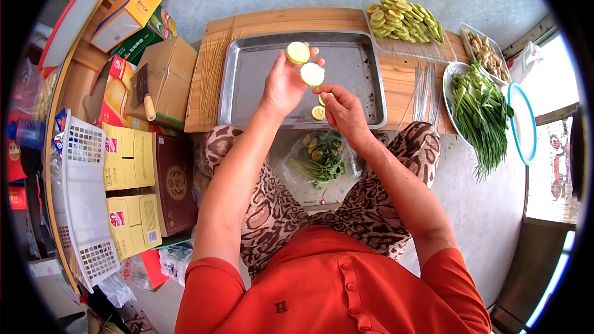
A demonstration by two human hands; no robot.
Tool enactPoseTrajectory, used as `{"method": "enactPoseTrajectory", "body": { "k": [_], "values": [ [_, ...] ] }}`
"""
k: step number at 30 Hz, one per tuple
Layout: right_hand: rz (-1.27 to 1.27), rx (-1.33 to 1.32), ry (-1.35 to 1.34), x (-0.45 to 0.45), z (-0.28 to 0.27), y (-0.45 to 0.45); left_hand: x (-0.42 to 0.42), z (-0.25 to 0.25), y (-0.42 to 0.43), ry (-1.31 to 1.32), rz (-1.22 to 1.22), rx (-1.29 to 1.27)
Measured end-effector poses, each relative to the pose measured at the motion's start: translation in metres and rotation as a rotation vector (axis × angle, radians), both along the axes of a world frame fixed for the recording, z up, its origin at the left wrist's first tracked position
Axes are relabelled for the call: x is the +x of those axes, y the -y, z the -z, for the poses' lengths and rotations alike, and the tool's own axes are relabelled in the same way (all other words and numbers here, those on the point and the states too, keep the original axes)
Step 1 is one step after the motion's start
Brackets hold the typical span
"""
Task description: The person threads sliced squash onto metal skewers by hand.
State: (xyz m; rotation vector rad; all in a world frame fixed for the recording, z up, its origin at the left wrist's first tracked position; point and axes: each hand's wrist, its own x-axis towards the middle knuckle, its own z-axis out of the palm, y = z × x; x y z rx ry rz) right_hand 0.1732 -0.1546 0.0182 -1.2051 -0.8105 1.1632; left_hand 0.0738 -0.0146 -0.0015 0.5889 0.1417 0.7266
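Observation:
My left hand, palm up over the metal tray, holds two round pale-green slices: one slice near the fingers and another slice closer to the right hand. My right hand is closed in a pinch just to the right, its fingertips beside the lower slice. What it pinches is too small to name. Two smaller slices are by its fingers, one slice lying at the tray's lower edge and the other partly behind the fingers.
Sliced vegetables fill a clear container at the back right. Metal skewers, a bowl of greens and a ginger-like heap stand right. Wooden sticks lie left. Boxes and a cleaver are farther left.

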Motion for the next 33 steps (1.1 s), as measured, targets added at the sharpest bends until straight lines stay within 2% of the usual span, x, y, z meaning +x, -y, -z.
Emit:
{"method": "enactPoseTrajectory", "body": {
  "k": [14,33],
  "values": [
    [0.002,0.003,0.229,-0.009,0.012,-0.003,0.002,-0.005,0.006,0.011,-0.085,-0.038],
    [-0.055,-0.031,0.153,-0.012,0.005,-0.002,0.001,-0.01,0.006,0.045,-0.205,-0.114]
  ]
}}
